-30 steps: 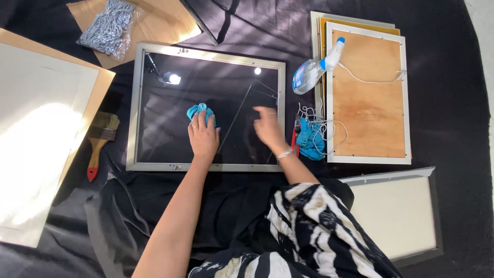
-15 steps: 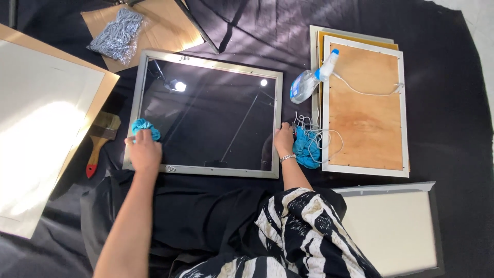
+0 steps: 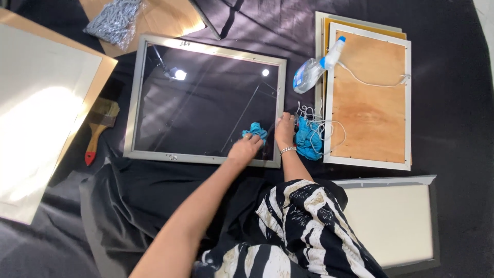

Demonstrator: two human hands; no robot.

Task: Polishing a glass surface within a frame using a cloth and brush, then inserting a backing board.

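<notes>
At the far left of the frame lay a large pale board with a tan wooden edge (image 3: 41, 118), and just right of it, on the black cloth (image 3: 144, 206) that covered the floor, we saw a flat paintbrush with a red handle (image 3: 99, 128). At the upper left a clear bag of small metal fittings (image 3: 114, 20) rested on a brown sheet of card (image 3: 164, 18). The middle of the frame was taken by the silver-framed glass panel (image 3: 206, 103), lying flat and reflecting ceiling lights. Our left hand (image 3: 246, 149) was at the panel's lower right corner, fingers bent down and pressing a small crumpled blue cloth (image 3: 256, 131) against the glass; we judged the step in hand to be wiping the glass, with the rag working that corner. Just right of it our right hand (image 3: 284, 131), a metal bracelet (image 3: 287, 150) at the wrist, lay fingers together on the frame's right rail, steadying it as far as we could judge. We reckoned the next move called for firm, even pressure on the rag while the other hand kept the frame from sliding on the cloth. Touching the frame's right side lay a second bunched blue rag (image 3: 307, 139) tangled in white cord (image 3: 324, 128). Above it a clear spray bottle with a blue-and-white nozzle (image 3: 315, 69) lay on its side against a stack of frames topped by a white frame with a plywood back (image 3: 369, 98). At the lower right sat a cream panel in a grey frame (image 3: 386, 221).
</notes>
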